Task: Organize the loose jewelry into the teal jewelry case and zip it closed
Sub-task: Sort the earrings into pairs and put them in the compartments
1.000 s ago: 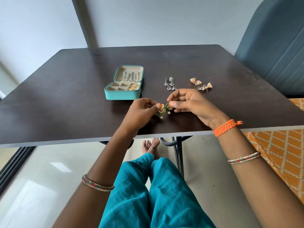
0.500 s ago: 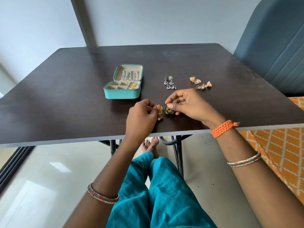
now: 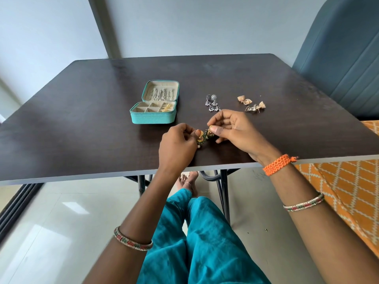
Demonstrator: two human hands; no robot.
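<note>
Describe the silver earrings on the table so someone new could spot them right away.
Start at the open teal jewelry case on the dark wooden table. Just right of it lies a pair of dark silver dangling earrings. Their grey metal sets them apart from the gold earrings further right.

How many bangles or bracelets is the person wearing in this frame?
3. A beaded bangle on the left forearm, an orange woven bracelet at the right wrist, and another beaded bangle further up the right forearm. Others may lie outside the view.
</note>
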